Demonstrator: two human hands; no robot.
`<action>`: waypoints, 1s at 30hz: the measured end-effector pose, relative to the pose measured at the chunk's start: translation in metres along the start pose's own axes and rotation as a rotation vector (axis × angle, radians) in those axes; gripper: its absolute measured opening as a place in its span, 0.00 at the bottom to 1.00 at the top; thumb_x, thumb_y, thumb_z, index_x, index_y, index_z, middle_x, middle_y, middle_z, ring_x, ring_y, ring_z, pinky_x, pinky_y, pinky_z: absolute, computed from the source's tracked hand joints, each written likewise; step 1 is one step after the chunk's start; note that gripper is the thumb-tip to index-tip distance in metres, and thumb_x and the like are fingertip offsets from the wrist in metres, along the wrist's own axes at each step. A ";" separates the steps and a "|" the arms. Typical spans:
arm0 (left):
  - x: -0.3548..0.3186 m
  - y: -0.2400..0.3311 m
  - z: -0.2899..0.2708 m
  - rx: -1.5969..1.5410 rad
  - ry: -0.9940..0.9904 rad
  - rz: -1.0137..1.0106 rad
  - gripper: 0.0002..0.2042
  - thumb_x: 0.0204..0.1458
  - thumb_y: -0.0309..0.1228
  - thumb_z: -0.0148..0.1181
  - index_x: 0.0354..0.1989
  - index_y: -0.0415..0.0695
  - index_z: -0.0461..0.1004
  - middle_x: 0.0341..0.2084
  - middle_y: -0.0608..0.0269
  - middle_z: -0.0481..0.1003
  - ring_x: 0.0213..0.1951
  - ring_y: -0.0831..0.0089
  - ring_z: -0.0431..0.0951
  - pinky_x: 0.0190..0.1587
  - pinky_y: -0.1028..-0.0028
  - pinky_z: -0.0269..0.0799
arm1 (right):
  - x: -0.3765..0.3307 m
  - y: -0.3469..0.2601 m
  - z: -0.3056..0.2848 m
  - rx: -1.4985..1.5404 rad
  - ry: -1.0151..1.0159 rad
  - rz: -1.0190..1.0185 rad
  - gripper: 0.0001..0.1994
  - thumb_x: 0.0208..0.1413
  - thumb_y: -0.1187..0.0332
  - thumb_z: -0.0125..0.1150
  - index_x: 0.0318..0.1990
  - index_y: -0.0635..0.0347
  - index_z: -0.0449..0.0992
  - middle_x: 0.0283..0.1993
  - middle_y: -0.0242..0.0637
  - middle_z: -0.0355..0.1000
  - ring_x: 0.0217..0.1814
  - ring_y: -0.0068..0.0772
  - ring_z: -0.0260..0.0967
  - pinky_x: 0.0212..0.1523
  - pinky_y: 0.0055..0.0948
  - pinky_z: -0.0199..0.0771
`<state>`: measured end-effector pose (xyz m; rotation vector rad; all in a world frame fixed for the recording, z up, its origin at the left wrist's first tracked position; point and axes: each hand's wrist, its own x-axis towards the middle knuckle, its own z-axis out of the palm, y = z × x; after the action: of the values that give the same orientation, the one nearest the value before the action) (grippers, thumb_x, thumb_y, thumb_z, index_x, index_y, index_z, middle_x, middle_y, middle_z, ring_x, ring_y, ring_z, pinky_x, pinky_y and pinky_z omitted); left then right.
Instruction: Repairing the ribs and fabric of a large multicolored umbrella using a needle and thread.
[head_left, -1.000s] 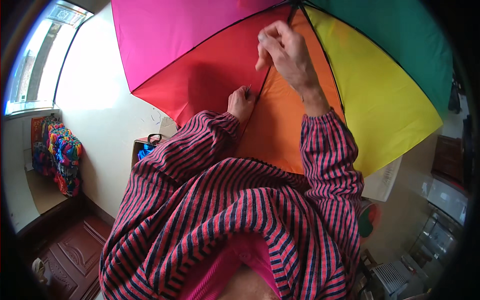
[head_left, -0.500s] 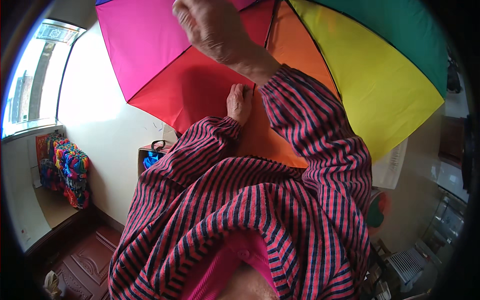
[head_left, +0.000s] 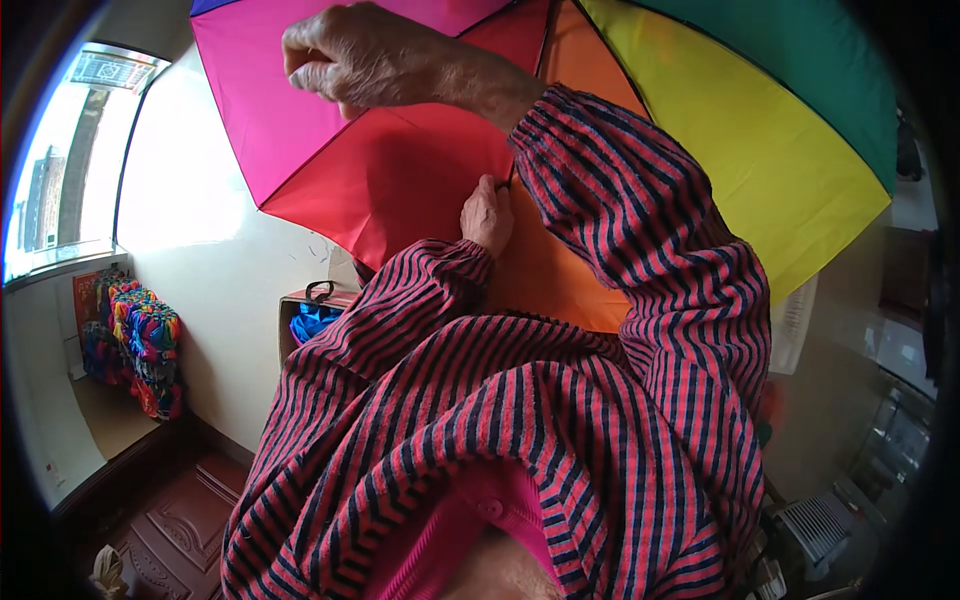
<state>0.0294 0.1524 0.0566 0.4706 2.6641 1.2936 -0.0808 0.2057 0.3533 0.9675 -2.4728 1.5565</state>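
A rainbow-panelled umbrella (head_left: 790, 190) spreads open in front of me, with thin dark ribs along its seams. My left hand (head_left: 487, 215) is closed at the seam between the red and orange panels, its fingertips pinching a rib there. Higher up and apart from it, my right hand (head_left: 365, 58) is raised in front of the pink and red panels. Its fingers are curled together in a pinch; whatever they hold, if anything, is too small to make out. Both forearms wear striped sleeves.
Several bundles of colourful folded fabric (head_left: 145, 340) stand at the left, below a bright window (head_left: 75, 160). A box (head_left: 290, 315) with a blue item (head_left: 315, 318) sits beside my left arm. A carved dark red wooden panel (head_left: 170, 530) lies lower left. A grey slatted object (head_left: 815, 528) is at lower right.
My right hand has swung left and slightly down across the umbrella, still closed. My left hand has shifted slightly right and down, staying at the same seam.
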 end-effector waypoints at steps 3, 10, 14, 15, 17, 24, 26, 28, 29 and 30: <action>0.003 0.001 -0.001 -0.050 -0.039 0.011 0.11 0.55 0.32 0.49 0.44 0.41 0.67 0.33 0.41 0.74 0.38 0.43 0.74 0.39 0.52 0.69 | -0.009 -0.013 0.004 0.055 -0.093 0.024 0.09 0.58 0.68 0.53 0.34 0.67 0.70 0.23 0.36 0.70 0.21 0.23 0.69 0.25 0.26 0.71; -0.015 0.059 -0.025 -0.163 0.109 -0.173 0.11 0.56 0.34 0.50 0.44 0.43 0.72 0.34 0.56 0.77 0.35 0.64 0.76 0.37 0.65 0.71 | -0.088 -0.065 0.017 0.474 -0.620 -0.019 0.06 0.54 0.71 0.50 0.34 0.63 0.72 0.22 0.41 0.71 0.24 0.30 0.73 0.26 0.29 0.71; 0.014 0.020 -0.034 -0.297 0.084 -0.100 0.12 0.56 0.36 0.51 0.37 0.42 0.75 0.25 0.53 0.76 0.29 0.60 0.77 0.32 0.63 0.70 | -0.174 -0.009 -0.006 0.386 -0.635 0.385 0.09 0.52 0.70 0.50 0.39 0.61 0.71 0.25 0.40 0.73 0.31 0.32 0.74 0.32 0.32 0.71; 0.023 0.004 -0.036 -0.354 0.051 -0.055 0.13 0.56 0.37 0.51 0.33 0.41 0.76 0.21 0.50 0.75 0.26 0.56 0.77 0.30 0.62 0.70 | -0.196 0.013 -0.021 0.340 -0.518 0.509 0.10 0.50 0.71 0.50 0.41 0.62 0.71 0.24 0.37 0.73 0.31 0.31 0.74 0.33 0.31 0.72; 0.053 -0.018 -0.044 -0.314 0.111 -0.001 0.12 0.57 0.35 0.51 0.35 0.40 0.76 0.21 0.60 0.74 0.22 0.68 0.72 0.25 0.70 0.66 | -0.244 0.062 -0.046 0.082 0.000 0.637 0.11 0.50 0.72 0.52 0.41 0.61 0.72 0.25 0.38 0.74 0.29 0.33 0.75 0.30 0.30 0.72; 0.126 0.086 -0.071 -0.486 0.043 -0.057 0.11 0.54 0.33 0.57 0.40 0.38 0.77 0.21 0.67 0.75 0.19 0.80 0.70 0.21 0.78 0.65 | -0.205 0.109 -0.060 -0.886 0.799 0.485 0.04 0.49 0.71 0.57 0.32 0.59 0.73 0.25 0.43 0.72 0.27 0.46 0.72 0.26 0.39 0.70; 0.124 0.103 -0.070 -0.470 0.001 -0.066 0.11 0.53 0.32 0.58 0.39 0.38 0.78 0.21 0.66 0.76 0.21 0.80 0.72 0.23 0.78 0.66 | -0.183 0.114 -0.047 -0.914 0.823 0.394 0.03 0.49 0.71 0.57 0.28 0.59 0.73 0.26 0.43 0.72 0.28 0.47 0.71 0.26 0.41 0.70; 0.122 0.116 -0.066 -0.289 0.115 0.183 0.10 0.51 0.31 0.60 0.36 0.38 0.79 0.23 0.62 0.78 0.23 0.78 0.75 0.27 0.79 0.69 | -0.168 0.116 -0.041 -1.026 0.832 0.499 0.04 0.48 0.71 0.58 0.25 0.59 0.71 0.27 0.43 0.72 0.30 0.47 0.72 0.28 0.43 0.71; 0.121 0.121 -0.064 -0.200 0.169 0.306 0.10 0.50 0.31 0.61 0.35 0.38 0.79 0.24 0.60 0.79 0.25 0.77 0.76 0.29 0.79 0.70 | -0.165 0.116 -0.040 -1.028 0.839 0.499 0.04 0.48 0.71 0.58 0.25 0.59 0.71 0.27 0.43 0.72 0.30 0.47 0.72 0.28 0.43 0.71; 0.122 0.123 -0.064 -0.198 0.170 0.312 0.10 0.50 0.31 0.61 0.35 0.38 0.79 0.24 0.60 0.79 0.25 0.77 0.76 0.29 0.79 0.70 | -0.161 0.115 -0.039 -1.006 0.846 0.519 0.04 0.47 0.71 0.58 0.25 0.59 0.71 0.27 0.43 0.72 0.30 0.47 0.72 0.29 0.43 0.71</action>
<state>-0.0760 0.2177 0.1936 0.8061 2.6317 1.7367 -0.0245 0.3476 0.2216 -0.4219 -2.3370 0.3684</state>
